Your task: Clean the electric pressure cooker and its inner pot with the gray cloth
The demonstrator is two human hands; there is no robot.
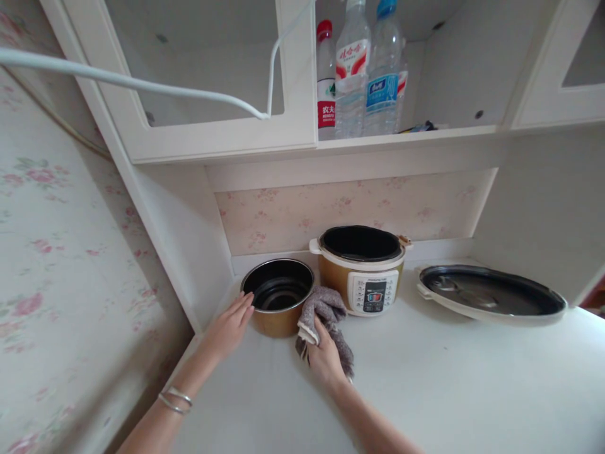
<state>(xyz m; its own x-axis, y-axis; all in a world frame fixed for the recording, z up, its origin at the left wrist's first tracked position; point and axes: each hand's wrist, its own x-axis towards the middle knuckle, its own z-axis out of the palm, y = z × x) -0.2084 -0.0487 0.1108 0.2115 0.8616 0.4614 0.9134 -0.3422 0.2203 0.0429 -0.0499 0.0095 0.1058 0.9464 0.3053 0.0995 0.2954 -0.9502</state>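
Head view shows you partway through: the cooker (pixel 334 272) stands open at the back edge of the countertop (pixel 425 384), its lid (pixel 491 295) lying apart toward the back right corner, and the pot (pixel 278 296) is out, near the back left corner. Neither pot nor lid is back on the cooker; whether the pot's outside is fully wiped, you can't tell. Your right hand (pixel 324 356) grips a bunched grey-brown cloth (pixel 331 315) at the pot's right side; your left hand (pixel 231 331), fingers extended, steadies its left rim without clasping it. The pot sits upright, gold outside, dark and glossy inside.
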